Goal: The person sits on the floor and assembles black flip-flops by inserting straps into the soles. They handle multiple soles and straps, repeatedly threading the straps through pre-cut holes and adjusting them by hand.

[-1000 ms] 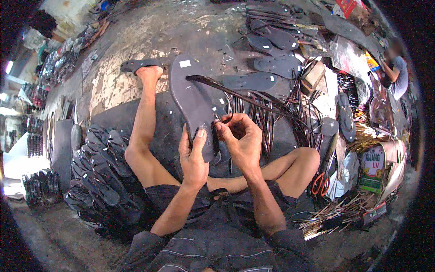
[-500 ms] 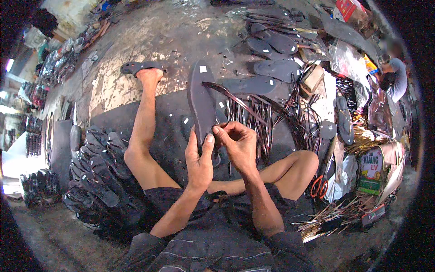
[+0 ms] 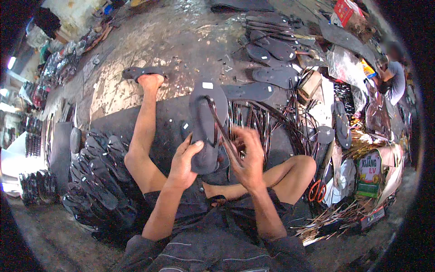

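Note:
My left hand (image 3: 183, 164) grips a dark grey sandal sole (image 3: 203, 131) by its lower left edge, thumb lying on its face. A white sticker is on the sole's far end. From the sole's upper part a thin, dark, glossy strap (image 3: 220, 126) runs down to the right. Its lower length reaches my right hand (image 3: 248, 156), whose curled fingers are smeared by motion and appear closed on it. Part of the strap also loops down along the sole's right side. What lies behind the sole is hidden.
Several soles (image 3: 276, 78) lie at the far right, near a bundle of dark straps (image 3: 253, 120). Finished-looking sandals (image 3: 102, 167) are heaped at left. Orange-handled scissors (image 3: 317, 191) lie by my right knee. Another person (image 3: 396, 77) sits at far right.
The sole has turned to show its face more fully and come nearer me. My right hand has left the sole's lower edge, moving right, with the strap now drawn down to it.

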`<state>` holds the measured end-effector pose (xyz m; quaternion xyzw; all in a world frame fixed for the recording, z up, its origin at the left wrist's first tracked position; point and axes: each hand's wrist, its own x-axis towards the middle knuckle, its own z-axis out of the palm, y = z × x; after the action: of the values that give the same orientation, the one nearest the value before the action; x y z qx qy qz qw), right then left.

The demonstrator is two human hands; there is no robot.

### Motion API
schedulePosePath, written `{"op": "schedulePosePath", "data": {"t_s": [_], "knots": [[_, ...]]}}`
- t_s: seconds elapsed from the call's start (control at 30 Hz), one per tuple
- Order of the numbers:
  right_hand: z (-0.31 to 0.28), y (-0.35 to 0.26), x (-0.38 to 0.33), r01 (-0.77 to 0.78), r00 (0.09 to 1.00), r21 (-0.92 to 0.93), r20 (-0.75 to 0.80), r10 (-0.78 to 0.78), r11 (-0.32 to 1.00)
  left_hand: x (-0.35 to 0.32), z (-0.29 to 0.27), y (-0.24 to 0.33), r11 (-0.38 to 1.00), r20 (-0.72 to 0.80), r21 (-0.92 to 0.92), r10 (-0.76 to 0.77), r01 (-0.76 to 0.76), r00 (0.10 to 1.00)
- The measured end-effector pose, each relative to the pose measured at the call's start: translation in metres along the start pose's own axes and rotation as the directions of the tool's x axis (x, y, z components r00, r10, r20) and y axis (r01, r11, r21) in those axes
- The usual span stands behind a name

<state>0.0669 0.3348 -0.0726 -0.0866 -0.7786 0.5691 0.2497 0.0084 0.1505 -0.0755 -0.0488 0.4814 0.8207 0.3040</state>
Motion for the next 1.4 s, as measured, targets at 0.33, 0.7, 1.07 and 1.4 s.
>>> {"op": "schedulePosePath", "data": {"t_s": [0.33,0.7,1.07,1.4], "knots": [[-0.021,-0.022,0.032,-0.251,0.968,0.622,0.167,0.187,0.742,-0.022,0.019,0.066,0.807,-0.384,0.59,0.327,-0.043,0.863],[0.021,-0.018,0.016,0.187,0.979,-0.171,-0.048,-0.197,0.967,-0.013,0.036,0.011,0.535,-0.114,0.714,0.725,-0.451,0.679],[0.024,-0.014,0.016,0.196,0.98,-0.129,-0.005,-0.199,0.972,-0.021,0.043,0.006,0.398,-0.063,0.852,0.722,-0.34,0.689],[0.023,0.008,0.02,0.115,0.976,0.042,0.184,-0.121,0.992,-0.01,0.02,0.014,0.106,0.166,0.881,0.843,-0.461,0.511]]}}
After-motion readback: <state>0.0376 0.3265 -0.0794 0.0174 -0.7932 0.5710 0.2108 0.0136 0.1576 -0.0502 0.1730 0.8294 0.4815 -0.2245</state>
